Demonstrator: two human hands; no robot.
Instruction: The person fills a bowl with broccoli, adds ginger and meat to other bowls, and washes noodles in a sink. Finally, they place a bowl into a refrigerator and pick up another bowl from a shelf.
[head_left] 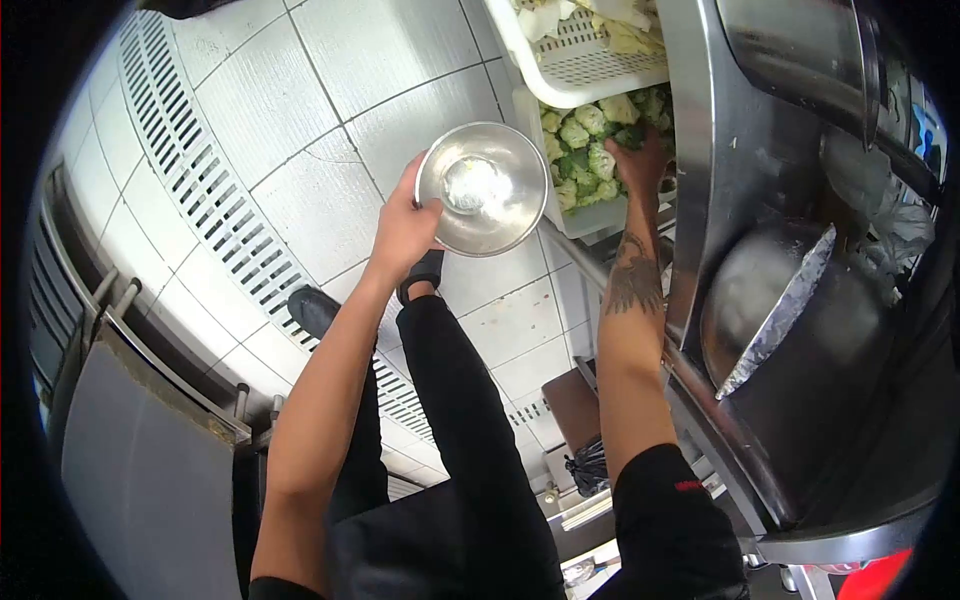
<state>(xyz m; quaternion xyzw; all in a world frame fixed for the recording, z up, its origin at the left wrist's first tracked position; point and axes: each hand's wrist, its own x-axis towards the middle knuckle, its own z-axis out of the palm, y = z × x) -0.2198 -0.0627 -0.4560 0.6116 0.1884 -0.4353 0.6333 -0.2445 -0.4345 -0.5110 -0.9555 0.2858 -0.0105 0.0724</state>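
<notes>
My left hand (407, 222) grips a shiny metal bowl (505, 232) by its near-left rim, the thumb lying over the edge. The bowl is held above the floor and has nothing but bright reflections inside. To the right, my right hand (640, 165) is down among pale and dark green florets (580, 160), which look like broccoli and cauliflower. Its thumb and fingers curl around some of them, with the fingertips partly hidden. The florets fill a white plastic container (590, 217) beside the steel counter.
A white perforated basket (575, 92) with pale vegetable pieces overlaps the container's far end. The steel counter (705, 190) runs along the right, with a large dark metal wok (800, 340) on it. White tiles (390, 95) and a slotted drain grate (215, 180) cover the floor.
</notes>
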